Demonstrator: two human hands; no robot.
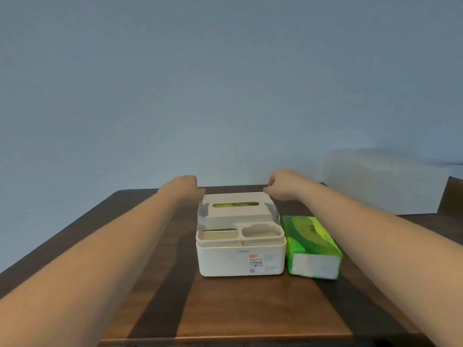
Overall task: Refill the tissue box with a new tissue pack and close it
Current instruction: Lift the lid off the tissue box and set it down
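Head view: left hand [186,187] and right hand [281,185] curled at tissue box [240,259] lid [236,205] far corners, grip contact unclear; lid-opening step; next lift lid, insert tissue pack [312,244]

Two bare forearms are seen, entering from the lower left and lower right of the frame. No sleeves, watch or rings are visible. The left hand [186,187] and right hand [280,185] are blurred.
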